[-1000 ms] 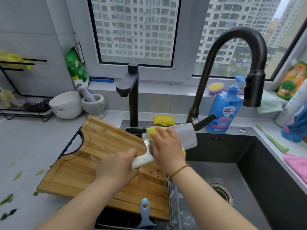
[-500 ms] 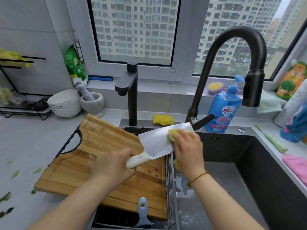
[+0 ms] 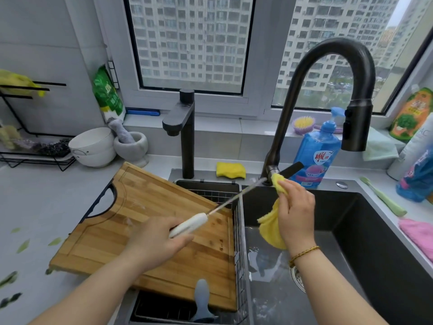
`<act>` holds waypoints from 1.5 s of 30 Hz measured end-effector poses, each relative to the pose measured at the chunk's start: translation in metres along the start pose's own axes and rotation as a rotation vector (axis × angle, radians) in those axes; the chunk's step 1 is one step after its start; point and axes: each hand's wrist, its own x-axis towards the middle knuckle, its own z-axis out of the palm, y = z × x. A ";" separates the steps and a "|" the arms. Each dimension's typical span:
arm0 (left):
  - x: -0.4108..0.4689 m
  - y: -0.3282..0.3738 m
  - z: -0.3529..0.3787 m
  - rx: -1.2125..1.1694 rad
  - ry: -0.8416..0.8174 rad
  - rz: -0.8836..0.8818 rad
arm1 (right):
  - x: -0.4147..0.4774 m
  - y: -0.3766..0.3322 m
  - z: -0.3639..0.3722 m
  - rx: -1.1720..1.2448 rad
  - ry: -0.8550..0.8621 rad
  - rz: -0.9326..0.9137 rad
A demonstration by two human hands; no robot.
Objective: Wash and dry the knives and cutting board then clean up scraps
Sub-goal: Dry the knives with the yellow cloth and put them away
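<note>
- The left hand [image 3: 154, 242] is wrapped tight round the white handle of the knife [image 3: 194, 222], fingers curled under it and thumb along the side.
- The knife is turned so I see it edge-on. Its blade is a thin line running up and to the right, from over the cutting board [image 3: 145, 207] across the wire basket [image 3: 238, 231], with its tip at the foot of the tall faucet [image 3: 339, 50].
- The right hand [image 3: 295, 212] pinches a yellow cloth [image 3: 271, 231] between thumb and curled fingers. The cloth's top corner sits right at the blade tip, but it is too blurred to tell whether they touch. The rest of it hangs loose below the palm.
- The cutting board lies at an angle, its left part on the counter [image 3: 35, 207] and its right edge over the basket, beside the sink [image 3: 375, 242].
- The right hand is over the open, wet basin, with room below and to the right of it.
- Green scraps [image 3: 23, 245] lie on the counter left of the board.
- A blue-handled tool [image 3: 202, 299] pokes out of the basket under the board's near edge, and a pink cloth [image 3: 419, 233] lies on the right rim.
</note>
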 end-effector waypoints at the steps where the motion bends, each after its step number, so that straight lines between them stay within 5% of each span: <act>1: 0.002 0.000 0.000 -0.164 -0.032 -0.034 | -0.001 -0.005 -0.001 0.045 0.010 0.023; 8: 0.007 0.011 -0.001 -0.645 -0.197 -0.150 | -0.009 -0.052 0.026 0.190 -0.119 -0.080; 14: 0.004 0.012 -0.005 -0.812 -0.202 -0.231 | -0.035 -0.059 0.038 0.140 -0.224 -0.426; 20: -0.005 0.010 -0.008 -0.792 -0.252 -0.202 | 0.038 -0.050 0.006 0.114 -0.296 -0.047; 25: -0.008 0.011 -0.008 -0.822 -0.276 -0.174 | 0.055 -0.045 -0.003 0.080 -0.262 0.085; 31: -0.005 0.012 -0.004 -0.910 -0.287 -0.184 | 0.010 -0.065 -0.003 -0.149 -0.431 -0.094; 39: -0.001 0.010 -0.006 -0.979 -0.244 -0.215 | -0.028 -0.073 0.001 -0.044 -0.586 -0.253; 45: -0.004 0.014 -0.009 -0.935 -0.269 -0.185 | 0.024 -0.044 -0.003 0.088 -0.424 0.078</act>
